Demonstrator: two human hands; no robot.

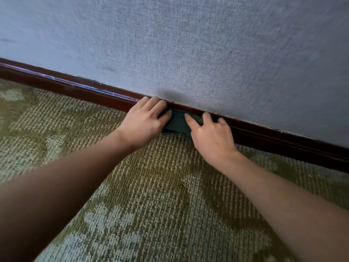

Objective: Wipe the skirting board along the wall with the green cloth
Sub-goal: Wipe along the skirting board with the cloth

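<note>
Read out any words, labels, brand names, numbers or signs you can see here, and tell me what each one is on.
None: no text shows anywhere.
The grey woven wall covering, the dark red-brown skirting board, the folded dark green cloth and the green patterned carpet carry no words, labels, numbers or signs.

Only a middle strip of the green cloth shows; its ends lie hidden under the left hand and the right hand. Whether the left hand's fingers pinch the covered end or merely press on it cannot be told. Cloth and hands together hide the stretch of skirting board behind them. The board runs out of view at both sides, and its far left stretch is blurred, as is the wall above it. Both forearms are cut off by the picture's edges, and so is the carpet.
</note>
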